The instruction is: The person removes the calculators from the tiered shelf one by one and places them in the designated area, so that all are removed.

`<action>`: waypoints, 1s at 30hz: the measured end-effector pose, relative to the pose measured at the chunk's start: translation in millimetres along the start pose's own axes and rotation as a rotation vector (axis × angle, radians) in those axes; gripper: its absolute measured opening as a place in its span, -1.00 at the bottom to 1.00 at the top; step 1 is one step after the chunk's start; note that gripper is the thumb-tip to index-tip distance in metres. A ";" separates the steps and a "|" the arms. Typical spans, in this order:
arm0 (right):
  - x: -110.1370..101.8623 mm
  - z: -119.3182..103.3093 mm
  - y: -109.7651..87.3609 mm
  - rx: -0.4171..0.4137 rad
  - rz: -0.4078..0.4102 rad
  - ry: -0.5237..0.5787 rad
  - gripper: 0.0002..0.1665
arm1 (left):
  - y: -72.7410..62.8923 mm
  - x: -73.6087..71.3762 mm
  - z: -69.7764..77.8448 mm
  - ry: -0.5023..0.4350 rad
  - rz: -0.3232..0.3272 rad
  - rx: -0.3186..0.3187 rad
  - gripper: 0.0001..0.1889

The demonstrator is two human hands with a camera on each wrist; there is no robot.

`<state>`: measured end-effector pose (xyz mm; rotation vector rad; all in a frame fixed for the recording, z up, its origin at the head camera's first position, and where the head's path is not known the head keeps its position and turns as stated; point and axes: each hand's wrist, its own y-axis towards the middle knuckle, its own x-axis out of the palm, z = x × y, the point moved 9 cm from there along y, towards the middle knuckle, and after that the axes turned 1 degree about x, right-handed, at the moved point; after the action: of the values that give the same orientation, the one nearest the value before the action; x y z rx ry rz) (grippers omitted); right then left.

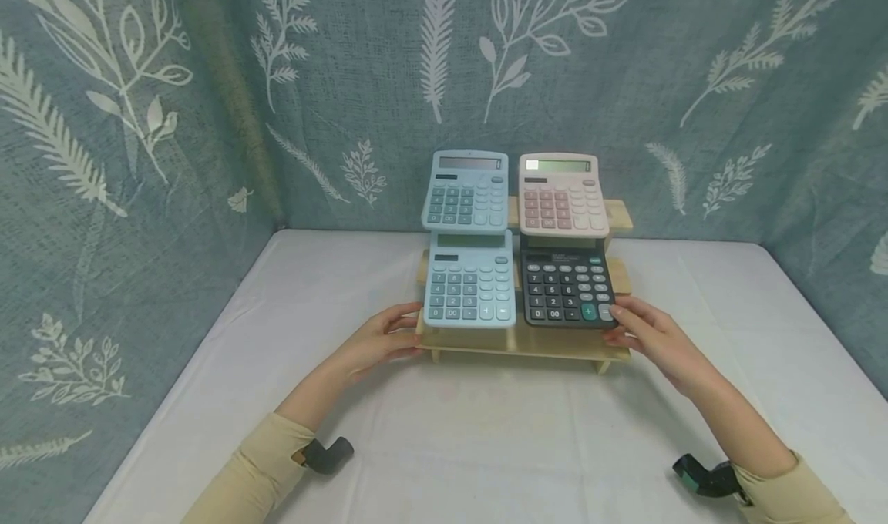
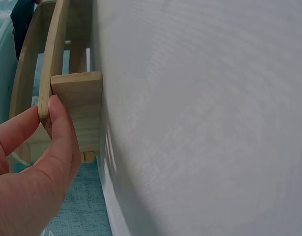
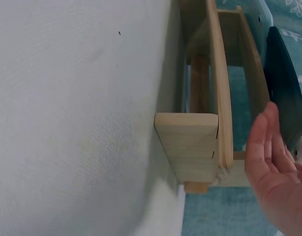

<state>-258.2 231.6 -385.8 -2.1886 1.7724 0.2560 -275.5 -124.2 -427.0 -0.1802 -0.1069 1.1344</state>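
Note:
A tiered wooden stand (image 1: 555, 343) bears several calculators in two rows. At its front left end, my left hand (image 1: 378, 344) pinches the edge of the lowest board (image 2: 44, 110) between thumb and fingers. My right hand (image 1: 652, 333) holds the lower right corner of the black calculator (image 1: 567, 287). Its thumb lies on the front by the keys; the fingers (image 3: 259, 142) reach behind the calculator's underside. Beside the black one leans a light blue calculator (image 1: 472, 285). Above them stand a second blue calculator (image 1: 466, 193) and a pink-and-white calculator (image 1: 563, 194).
A white cloth (image 1: 486, 447) covers the table under the stand. Blue-green curtains (image 1: 375, 62) with white leaf prints hang close behind the stand and along both sides. Dark wrist-worn devices (image 1: 329, 456) jut out near both sleeves.

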 end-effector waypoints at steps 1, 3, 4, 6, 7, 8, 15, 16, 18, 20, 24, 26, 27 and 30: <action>0.7 0.3 0.1 0.003 -0.003 0.019 -0.26 | 0.2 -0.1 -0.4 -0.001 -0.001 -0.001 -0.32; 2.2 0.2 -0.1 0.003 -0.012 0.045 -0.27 | 0.7 -0.3 -1.1 -0.004 -0.001 -0.004 -0.32; 2.7 -0.1 -0.4 0.002 -0.017 0.053 -0.27 | 1.0 -0.3 -1.3 -0.006 -0.001 -0.004 -0.32; 3.0 -0.3 -1.2 0.000 -0.023 0.065 -0.27 | 1.6 -0.3 -1.3 -0.009 -0.003 -0.002 -0.32; 3.2 -0.3 -1.5 -0.001 -0.027 0.067 -0.27 | 1.8 -0.4 -1.3 -0.012 -0.001 -0.003 -0.32; 3.3 -0.3 -1.9 -0.001 -0.031 0.067 -0.26 | 1.9 -0.3 -1.3 -0.009 -0.001 -0.004 -0.32; 4.0 0.8 -2.5 0.005 -0.051 0.098 -0.26 | 0.6 -0.1 -1.3 -0.009 -0.004 -0.005 -0.31; 4.0 1.1 -2.4 0.008 -0.053 0.107 -0.26 | 0.4 -0.1 -1.2 -0.007 -0.006 -0.004 -0.31; 3.9 1.5 -2.3 0.014 -0.056 0.128 -0.26 | 0.1 -0.1 -1.2 -0.005 -0.007 -0.001 -0.32; 4.1 1.8 -2.2 0.019 -0.063 0.154 -0.25 | 0.1 0.0 -1.1 -0.005 -0.007 0.000 -0.32; 4.6 3.0 -1.3 0.025 -0.074 0.210 -0.24 | 0.2 0.3 -1.1 -0.005 -0.007 0.002 -0.32; 5.0 3.5 -1.0 0.026 -0.080 0.237 -0.24 | 0.1 0.2 -1.1 -0.004 -0.006 0.001 -0.32; 5.2 3.8 -1.0 0.027 -0.084 0.252 -0.25 | 0.1 0.2 -1.0 -0.004 -0.006 0.001 -0.32; 6.1 4.3 -1.0 0.033 -0.096 0.307 -0.25 | -0.2 0.1 -0.6 -0.004 -0.006 -0.001 -0.32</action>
<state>-255.6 227.7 -391.7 -2.3830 1.7980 -0.1382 -275.1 -124.2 -427.5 -0.1788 -0.1117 1.1284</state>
